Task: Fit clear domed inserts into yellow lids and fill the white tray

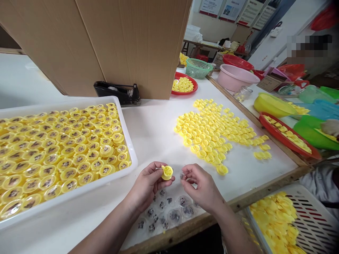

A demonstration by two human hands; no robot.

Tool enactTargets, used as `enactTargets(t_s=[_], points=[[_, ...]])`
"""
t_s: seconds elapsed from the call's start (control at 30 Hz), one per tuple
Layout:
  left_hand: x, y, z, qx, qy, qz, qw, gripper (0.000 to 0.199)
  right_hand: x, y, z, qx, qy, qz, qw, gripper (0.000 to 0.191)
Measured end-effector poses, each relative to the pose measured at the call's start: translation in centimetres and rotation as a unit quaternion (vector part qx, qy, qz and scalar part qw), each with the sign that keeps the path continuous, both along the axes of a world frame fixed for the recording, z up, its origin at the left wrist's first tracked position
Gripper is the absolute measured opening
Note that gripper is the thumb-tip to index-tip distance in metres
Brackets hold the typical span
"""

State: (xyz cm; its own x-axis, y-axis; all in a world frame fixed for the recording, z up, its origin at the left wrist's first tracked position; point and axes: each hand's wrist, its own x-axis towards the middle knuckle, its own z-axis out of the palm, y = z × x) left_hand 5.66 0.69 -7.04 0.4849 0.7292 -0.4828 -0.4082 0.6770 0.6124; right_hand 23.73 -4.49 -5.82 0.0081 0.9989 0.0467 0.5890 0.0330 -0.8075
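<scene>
Between the thumb and fingers of my left hand (147,183) is a small yellow toy cup (167,172), its open side up with yellow bits visible inside. Just to its right, my right hand (202,187) pinches a small clear disc (182,175) with a dark print, held apart from the cup. Below both hands, several clear printed discs (174,214) lie on the white table near its wooden edge. A white tray (134,155) at the left is filled with rows of yellow cups (70,173) topped with printed discs. More yellow cups (209,130) without prints are spread beyond my hands.
A cardboard box (127,42) stands behind the tray, with a black tape dispenser (118,93) before it. Red plate (194,86), green basket (198,68) and pink basin (237,76) stand farther back. A crate (315,211) with yellow pieces sits lower right. A person's hand (331,127) shows at right.
</scene>
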Motion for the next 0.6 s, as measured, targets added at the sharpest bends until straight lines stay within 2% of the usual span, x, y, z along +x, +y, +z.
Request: enactTargets(t_s=[0.2, 0.27, 0.43, 0.6], points=[[0.0, -0.1, 0.0, 0.017, -0.006, -0.011, 1.000, 0.015, -0.7, 0.5, 1.6, 0.036, -0.047, 0.065, 0.996, 0.031], [0.0, -0.2, 0.0, 0.027, -0.003, -0.017, 0.999, 0.017, -1.0, 0.7, 1.8, 0.036, -0.031, 0.067, 0.997, 0.034], [0.2, -0.5, 0.1, 0.052, -0.002, -0.027, 0.998, 0.021, -1.6, 0.7, 1.9, 0.022, 0.062, 0.029, 0.997, 0.035], [0.3, -0.8, 0.3, 0.054, -0.021, -0.022, 0.998, 0.028, -2.3, 0.5, 1.6, 0.038, 0.109, -0.021, 0.993, 0.040]])
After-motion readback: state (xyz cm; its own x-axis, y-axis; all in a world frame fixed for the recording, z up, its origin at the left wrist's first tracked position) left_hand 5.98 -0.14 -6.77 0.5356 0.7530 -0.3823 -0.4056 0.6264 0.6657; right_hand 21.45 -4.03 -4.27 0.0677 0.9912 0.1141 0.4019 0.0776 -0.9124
